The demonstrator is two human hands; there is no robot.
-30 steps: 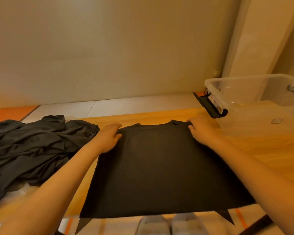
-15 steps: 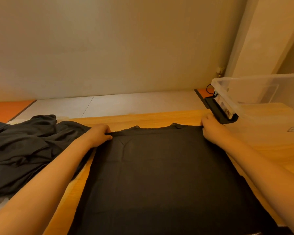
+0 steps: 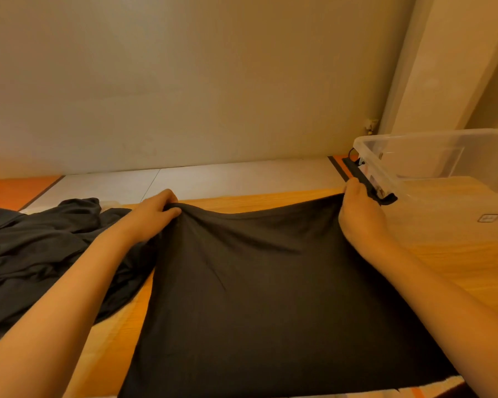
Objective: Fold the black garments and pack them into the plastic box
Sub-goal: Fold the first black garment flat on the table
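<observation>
Head view showed the black garment (image 3: 270, 297) spread on the wooden table (image 3: 457, 254), just left of the plastic box (image 3: 385, 170). The left hand (image 3: 156, 214) pinched its far corner away from the box, and the right hand (image 3: 360, 219) gripped the corner beside the box's black latch (image 3: 370, 186). A crumpled dark pile (image 3: 41, 248) lay well left of the box.
</observation>
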